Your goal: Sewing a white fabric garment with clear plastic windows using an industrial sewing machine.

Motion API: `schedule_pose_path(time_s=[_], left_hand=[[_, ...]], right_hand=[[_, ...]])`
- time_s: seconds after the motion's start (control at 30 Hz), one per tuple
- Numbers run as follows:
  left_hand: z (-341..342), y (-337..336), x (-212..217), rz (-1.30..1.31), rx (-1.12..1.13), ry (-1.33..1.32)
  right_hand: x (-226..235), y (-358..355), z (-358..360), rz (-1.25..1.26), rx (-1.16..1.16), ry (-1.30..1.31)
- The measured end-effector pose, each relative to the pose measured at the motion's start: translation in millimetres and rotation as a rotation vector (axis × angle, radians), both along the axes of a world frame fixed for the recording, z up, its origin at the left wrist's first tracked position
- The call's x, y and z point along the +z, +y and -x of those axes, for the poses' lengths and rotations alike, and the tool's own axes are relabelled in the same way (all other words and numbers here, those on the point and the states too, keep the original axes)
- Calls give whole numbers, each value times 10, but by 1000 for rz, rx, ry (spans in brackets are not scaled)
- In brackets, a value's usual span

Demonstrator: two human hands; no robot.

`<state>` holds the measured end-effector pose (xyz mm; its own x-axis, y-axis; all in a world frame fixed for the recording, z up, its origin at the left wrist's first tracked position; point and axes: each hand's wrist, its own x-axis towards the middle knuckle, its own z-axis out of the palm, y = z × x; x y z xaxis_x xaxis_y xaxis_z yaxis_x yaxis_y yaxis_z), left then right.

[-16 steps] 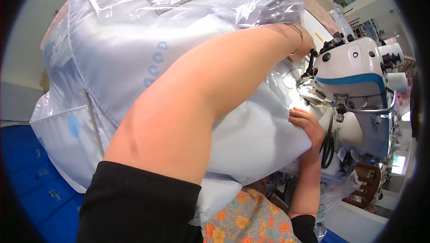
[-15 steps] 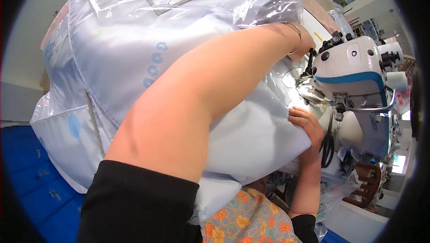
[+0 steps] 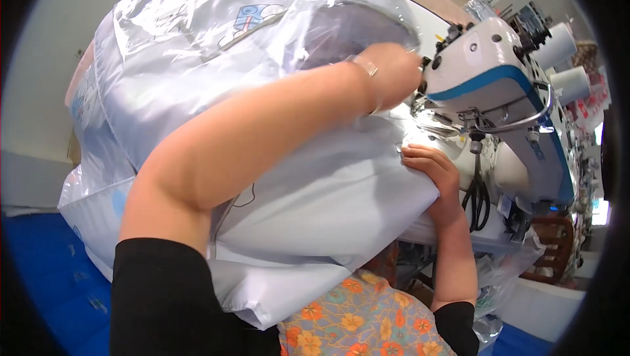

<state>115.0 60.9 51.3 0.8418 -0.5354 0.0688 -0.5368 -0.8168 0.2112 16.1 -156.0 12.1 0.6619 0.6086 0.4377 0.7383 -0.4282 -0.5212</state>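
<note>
Fabric everywhere: a big pale grey-blue padded piece (image 3: 328,205), partly wrapped in clear plastic film (image 3: 341,8), fills the lap and spills up over the sewing bench, its leading edge pushed right in beside the needle area of the white-and-blue sewing machine (image 3: 499,87). The left hand (image 3: 394,74) reaches over the top of the bundle, arm stretched across it, and sits against the machine's head end; a thin bracelet (image 3: 367,67) rings the wrist, and whether the fingers are curled on the cloth or flat cannot be told from here. The right hand (image 3: 433,169) comes up from below, fingers bent and pressed onto the fabric's folded corner just beside the machine bed, pinning it rather than clasping it. Scissors (image 3: 478,192) hang off the bench edge, just right of that hand.
</note>
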Motion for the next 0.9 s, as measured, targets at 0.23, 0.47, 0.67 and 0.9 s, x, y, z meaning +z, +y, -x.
schedule_pose_path(time_s=[0.23,0.47,0.67,0.9], left_hand=[[613,207,-189,-104,-114,-256],[604,225,-202,-126,-160,-387],[603,208,-97,-210,-162,-251],[549,247,-149,77,-193,-353]], right_hand=[[-45,-76,-20,4,23,-32],[-40,-89,-49,-13,48,-24],[-28,-109,-53,-7,55,-25],[2,-105,-47,10,54,-18]])
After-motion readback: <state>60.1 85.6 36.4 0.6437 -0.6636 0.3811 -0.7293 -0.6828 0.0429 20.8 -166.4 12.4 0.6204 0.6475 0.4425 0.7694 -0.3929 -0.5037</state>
